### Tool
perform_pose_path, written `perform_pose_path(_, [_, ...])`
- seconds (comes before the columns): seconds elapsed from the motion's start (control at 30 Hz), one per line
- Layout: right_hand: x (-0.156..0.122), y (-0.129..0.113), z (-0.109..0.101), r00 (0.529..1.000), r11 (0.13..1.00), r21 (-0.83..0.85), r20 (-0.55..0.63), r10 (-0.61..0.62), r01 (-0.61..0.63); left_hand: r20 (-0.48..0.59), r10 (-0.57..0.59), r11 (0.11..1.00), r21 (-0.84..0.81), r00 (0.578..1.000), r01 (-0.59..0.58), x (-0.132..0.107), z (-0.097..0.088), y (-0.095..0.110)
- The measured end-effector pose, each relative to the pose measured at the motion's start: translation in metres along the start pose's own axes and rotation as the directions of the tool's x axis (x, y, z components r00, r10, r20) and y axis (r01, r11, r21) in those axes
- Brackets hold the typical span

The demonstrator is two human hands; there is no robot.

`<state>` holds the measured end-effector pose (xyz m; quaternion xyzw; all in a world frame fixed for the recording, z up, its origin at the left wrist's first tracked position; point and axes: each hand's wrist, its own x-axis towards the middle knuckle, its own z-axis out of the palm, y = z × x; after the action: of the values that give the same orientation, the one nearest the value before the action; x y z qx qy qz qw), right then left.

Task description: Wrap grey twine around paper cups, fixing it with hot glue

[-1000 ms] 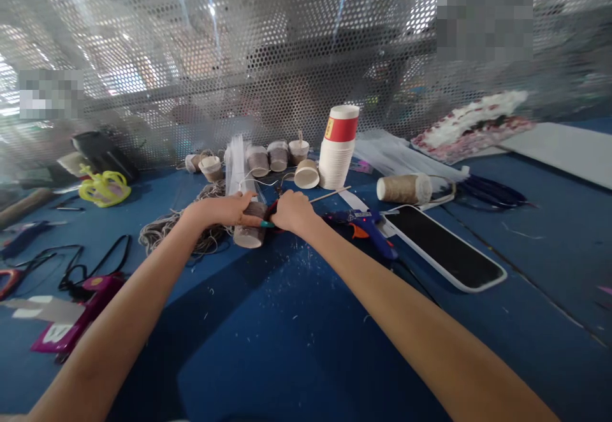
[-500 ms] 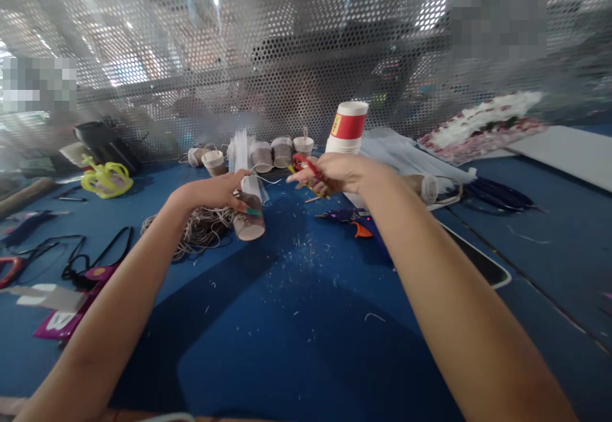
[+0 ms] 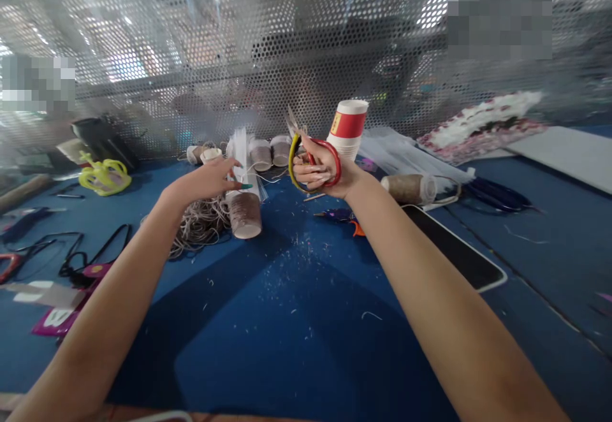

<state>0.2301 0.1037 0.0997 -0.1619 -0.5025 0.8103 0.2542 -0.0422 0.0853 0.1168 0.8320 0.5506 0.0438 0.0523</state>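
My right hand (image 3: 319,173) is raised above the blue table, fingers through the red and yellow handles of a pair of scissors (image 3: 306,154) whose blades point up. My left hand (image 3: 205,180) reaches forward with fingers stretched out, fingertips at the top of a brown twine-wrapped paper cup (image 3: 245,213) that lies tilted on the table. A pile of loose twine (image 3: 198,227) lies under my left wrist.
Behind stand several wrapped cups (image 3: 261,153), a stack of red-and-white paper cups (image 3: 348,130), a twine spool (image 3: 408,187), a blue glue gun (image 3: 342,217) and a white-framed dark tray (image 3: 456,253). A perforated metal screen (image 3: 287,58) closes the back. Cables and a pink item (image 3: 62,317) lie left.
My right hand lifted the scissors off the table and turned them blades up. My left hand loosened from the brown cup, which now rests on the table.
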Motion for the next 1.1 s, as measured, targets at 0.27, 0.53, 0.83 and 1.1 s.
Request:
perform_pose_path(0.27, [0.003,0.009,-0.009,0.961,0.976,-0.059,0.174,0.215,-0.208,0.066,-0.053,0.992,0.114,0.996,0.046,-0.004,-0.008,0.005])
perform_pose_path(0.53, [0.01,0.026,0.006,0.833,0.888,-0.188,0.309,0.459,-0.42,0.016,-0.108,0.994,0.03,0.994,0.108,-0.002,-0.009,0.01])
perform_pose_path(0.83, [0.033,0.048,0.02,0.794,0.855,-0.127,0.325,0.515,-0.503,0.012,-0.151,0.989,0.007,0.989,0.151,-0.005,-0.012,0.02])
perform_pose_path(1.1, [0.038,0.056,0.03,0.83,0.856,-0.012,0.239,0.504,-0.516,0.055,-0.121,0.993,0.015,0.991,0.12,-0.007,-0.017,0.017])
